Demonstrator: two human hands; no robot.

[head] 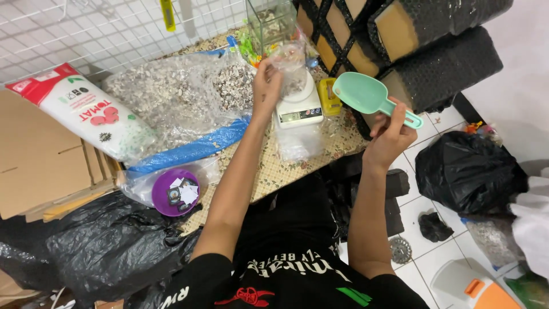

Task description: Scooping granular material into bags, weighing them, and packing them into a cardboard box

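My left hand grips the top of a small clear plastic bag holding pale gravel, which rests on a white digital scale. In my right hand I hold a mint green plastic scoop by its handle, raised to the right of the scale with its bowl empty. Just left of my left hand lies a large open clear bag of pale gravel edged with blue plastic.
A white and red sack lies at the left on flattened cardboard. A purple round lid, black plastic bags, dark wrapped blocks, a small glass tank, a yellow object and a white wire grid surround the spot.
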